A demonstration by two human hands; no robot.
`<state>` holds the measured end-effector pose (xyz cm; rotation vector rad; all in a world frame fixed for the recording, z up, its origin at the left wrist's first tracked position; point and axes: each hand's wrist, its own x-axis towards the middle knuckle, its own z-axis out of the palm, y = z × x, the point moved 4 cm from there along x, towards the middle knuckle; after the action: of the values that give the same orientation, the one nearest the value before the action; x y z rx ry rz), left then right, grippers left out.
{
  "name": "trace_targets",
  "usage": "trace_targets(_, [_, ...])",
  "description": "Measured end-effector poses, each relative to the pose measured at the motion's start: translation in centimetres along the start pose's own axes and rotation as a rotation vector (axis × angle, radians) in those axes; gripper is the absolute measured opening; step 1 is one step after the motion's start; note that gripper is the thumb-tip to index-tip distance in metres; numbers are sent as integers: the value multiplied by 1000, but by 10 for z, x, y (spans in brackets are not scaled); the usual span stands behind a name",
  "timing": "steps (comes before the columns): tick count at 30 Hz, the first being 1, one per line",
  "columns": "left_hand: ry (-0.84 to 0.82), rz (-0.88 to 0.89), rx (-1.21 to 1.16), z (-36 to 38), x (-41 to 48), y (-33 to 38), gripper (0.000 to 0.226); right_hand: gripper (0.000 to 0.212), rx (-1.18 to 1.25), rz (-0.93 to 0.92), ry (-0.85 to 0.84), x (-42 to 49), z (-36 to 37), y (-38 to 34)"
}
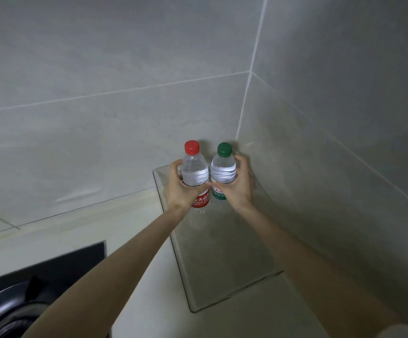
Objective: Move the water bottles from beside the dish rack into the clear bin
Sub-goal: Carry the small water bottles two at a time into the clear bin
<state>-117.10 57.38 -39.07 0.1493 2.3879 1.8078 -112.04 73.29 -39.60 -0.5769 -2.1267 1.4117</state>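
Nearest, at lower left: black cooktop (pixel 51 267) set into a pale counter (pixel 137 240), with a round black burner ring (pixel 0 311), blurred at the edge of view

Above that, two bare forearms stretched forward from the bottom corners and converging toward the corner of the room

Right of the cooktop, on the counter against the right wall: clear bin (pixel 181 267), long and rectangular, with see-through walls and rounded corners

At the bin's far end, left hand (pixel 181 189) wrapped round the red-capped bottle (pixel 195 172), thumb across the front just above the label, fingers curled round the back

Right hand (pixel 237 186) likewise clasped round the green-capped bottle (pixel 223 169), thumb in front, fingers curling round the right side

Both bottles upright, side by side and very close together, within the outline of the bin's far end; lower parts hidden by the hands or seen dimly through plastic, so cannot tell whether the bases touch the bin floor

Both of clear plastic, each with a grey-silver band round the body above the label

Red label (pixel 201 200): white Chinese characters, partly covered by the thumb, and under them Latin capitals reading "NONGFU SPRI", cut off at the curve

Green label (pixel 218 193): white characters too, mostly hidden between hand and neighbouring bottle, too small to read

Red cap (pixel 192 147) and green cap (pixel 224 149) both screwed on

Farthest: large pale grey wall tiles (pixel 100 69) with thin light grout lines, meeting in a corner just behind the green-capped bottle
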Motion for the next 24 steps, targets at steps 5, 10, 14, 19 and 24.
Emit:
trace_targets(5, [-18,9,-42,10,7,-4,80,79,-8,37,71,10,0,12])
trace_targets(10, [-30,43,-55,17,7,5,75,82,-35,14,75,21,5,17])
trace_targets(14, [-45,52,-60,21,11,2,75,80,-20,14,73,25,9,21])
trace_targets(19, [-57,37,-83,23,14,-4,74,81,-100,-11,47,31,9,21])
trace_targets(24, [-91,11,-101,25,17,-10,73,80,-315,-231,52,33,-8,8])
